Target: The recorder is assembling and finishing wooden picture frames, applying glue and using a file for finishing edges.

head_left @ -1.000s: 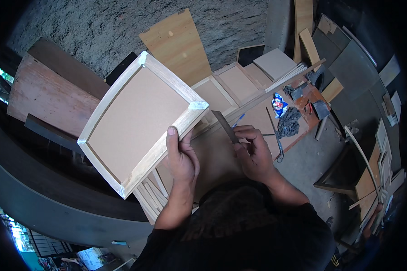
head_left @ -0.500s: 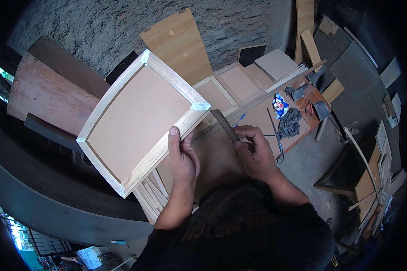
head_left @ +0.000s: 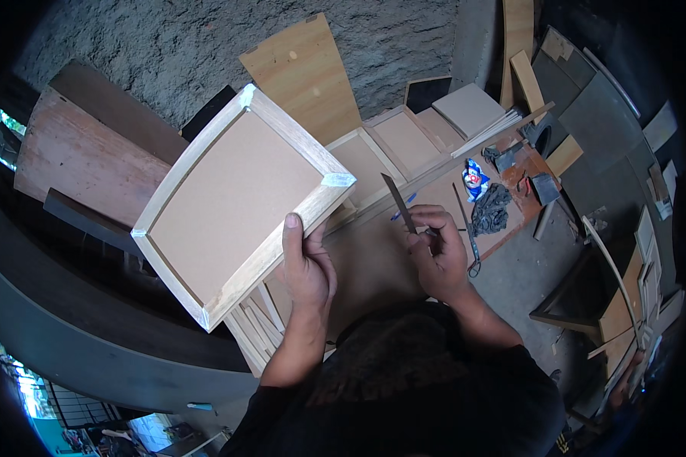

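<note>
My left hand [head_left: 307, 259] grips a wooden frame with a flat tan panel [head_left: 232, 206] by its near right rail, thumb on top and fingers beneath. The frame is held up and tilted, with whitish filler on its corner joints. In my right hand [head_left: 440, 255], a dark flat strip shaped like a file [head_left: 398, 202] is pinched between thumb and fingers. It points up and to the left, apart from the frame's right corner. The strip's lower end is hidden in my fingers.
Beyond the frame, more framed panels [head_left: 402, 141] lie on the bench beside a plywood sheet [head_left: 309, 76] against the rough wall. A crumpled dark cloth [head_left: 492, 209], a blue-and-white packet [head_left: 475, 180] and tools lie to the right. Wood strips [head_left: 255, 331] are below the frame.
My right hand has moved slightly right, drawing the dark strip away from the frame's corner and turning it so a narrower side shows. My left hand and the frame stay nearly still.
</note>
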A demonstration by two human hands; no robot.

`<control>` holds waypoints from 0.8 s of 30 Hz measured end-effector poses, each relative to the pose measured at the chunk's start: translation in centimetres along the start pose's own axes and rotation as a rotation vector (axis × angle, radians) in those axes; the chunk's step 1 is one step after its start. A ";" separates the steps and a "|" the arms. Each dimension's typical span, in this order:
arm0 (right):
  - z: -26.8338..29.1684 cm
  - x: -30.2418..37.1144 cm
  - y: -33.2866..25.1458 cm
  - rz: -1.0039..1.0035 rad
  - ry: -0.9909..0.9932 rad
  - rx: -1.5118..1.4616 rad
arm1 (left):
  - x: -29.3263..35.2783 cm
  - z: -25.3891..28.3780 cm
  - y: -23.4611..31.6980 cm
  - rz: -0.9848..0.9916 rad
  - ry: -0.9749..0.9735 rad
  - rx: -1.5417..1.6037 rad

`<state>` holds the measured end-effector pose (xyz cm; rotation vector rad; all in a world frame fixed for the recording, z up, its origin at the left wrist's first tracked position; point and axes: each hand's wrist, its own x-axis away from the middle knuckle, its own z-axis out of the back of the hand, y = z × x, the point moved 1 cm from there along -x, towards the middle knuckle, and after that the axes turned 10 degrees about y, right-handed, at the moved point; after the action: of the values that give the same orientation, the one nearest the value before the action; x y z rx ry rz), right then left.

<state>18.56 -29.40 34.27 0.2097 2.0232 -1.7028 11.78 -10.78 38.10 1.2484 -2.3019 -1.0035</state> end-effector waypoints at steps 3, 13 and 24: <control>0.2 -0.1 -0.1 0.087 -0.025 0.059 | 0.0 0.0 0.1 0.008 0.000 0.005; -0.7 -0.2 -0.9 0.176 -0.089 0.086 | 0.1 -0.2 0.3 0.022 -0.027 0.029; -0.8 -0.3 -1.0 0.196 -0.103 0.135 | 0.1 0.1 0.2 0.016 0.008 0.020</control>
<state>18.22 -28.80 35.39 0.3459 1.7544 -1.6905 11.57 -10.77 38.20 1.2372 -2.3183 -0.9706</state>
